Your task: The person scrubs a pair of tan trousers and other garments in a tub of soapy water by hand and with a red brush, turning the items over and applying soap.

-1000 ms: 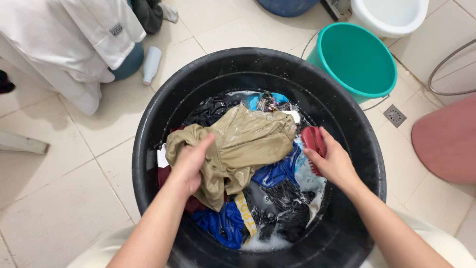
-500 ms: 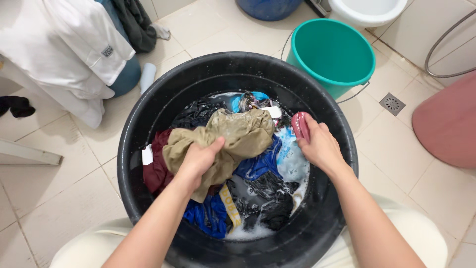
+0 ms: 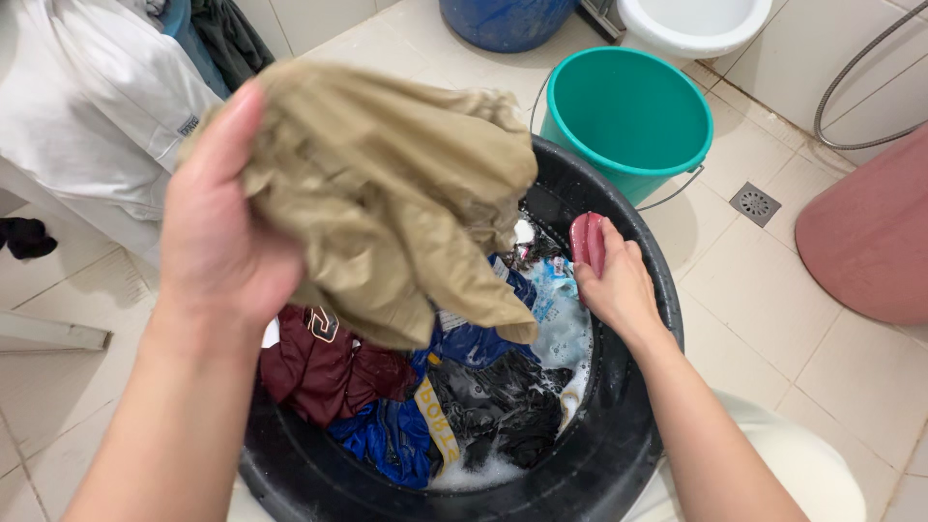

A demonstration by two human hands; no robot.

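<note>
My left hand [image 3: 224, 227] grips a wet tan garment [image 3: 396, 193] and holds it raised well above a large black tub [image 3: 628, 425]. The cloth hangs in folds and hides the tub's far left rim. My right hand [image 3: 614, 280] rests at the tub's right rim, closed around a reddish bar of soap [image 3: 586, 242]. Inside the tub lie soaked clothes in suds: a maroon piece [image 3: 324, 372], a blue piece [image 3: 387, 440] and a black piece [image 3: 493, 406].
A teal bucket [image 3: 628, 116] stands just behind the tub. Beyond it are a blue container [image 3: 503, 19] and a white basin [image 3: 691, 19]. White clothes [image 3: 87, 116] hang at the left. A floor drain [image 3: 754, 203] and a pink object [image 3: 870, 232] are at the right.
My left hand has lifted the tan garment out of the tub and up toward the camera. My right hand stays at the rim with the soap.
</note>
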